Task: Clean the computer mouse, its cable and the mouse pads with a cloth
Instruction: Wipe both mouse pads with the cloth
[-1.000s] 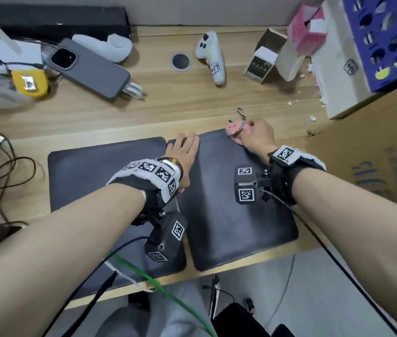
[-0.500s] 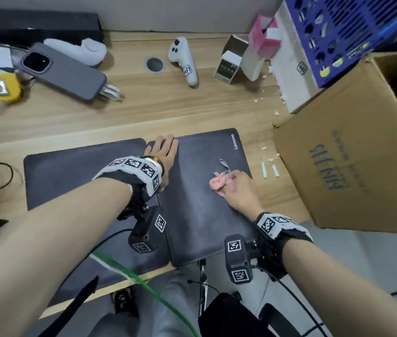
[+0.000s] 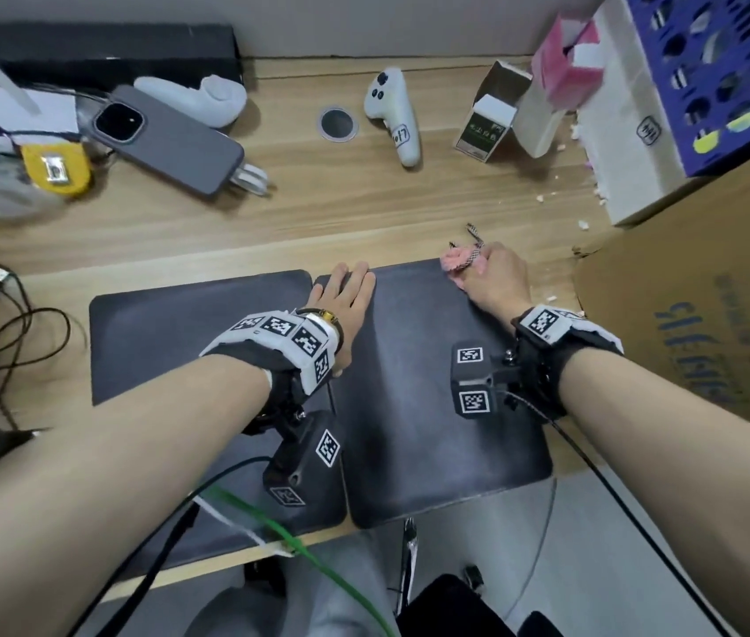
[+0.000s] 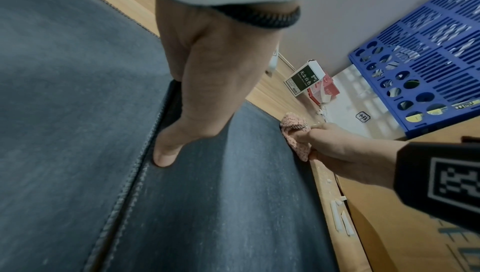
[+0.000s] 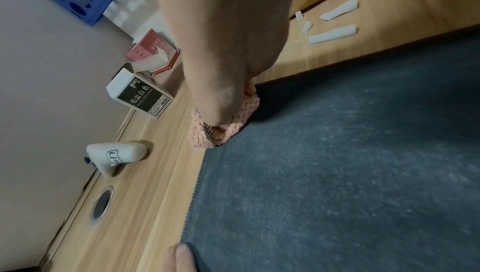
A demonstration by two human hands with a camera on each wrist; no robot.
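Two mouse pads (image 3: 207, 342) abutting, left hand (image 3: 345, 305) flat (fingers straight), right hand (image 3: 497, 280) gripping pink cloth (image 3: 456, 259)

We see a light wooden desk (image 3: 364, 209) carrying two dark grey fabric mouse pads (image 3: 433, 429) side by side, a grey smartphone (image 3: 171, 144), a white handheld controller (image 3: 394, 114), tangled black cables (image 3: 1, 324) and white crumbs (image 5: 332, 32).

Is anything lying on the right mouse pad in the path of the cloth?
Nothing visible. The right hand holds the pink cloth at the right mouse pad's far corner; only the left hand rests flat on its left edge.
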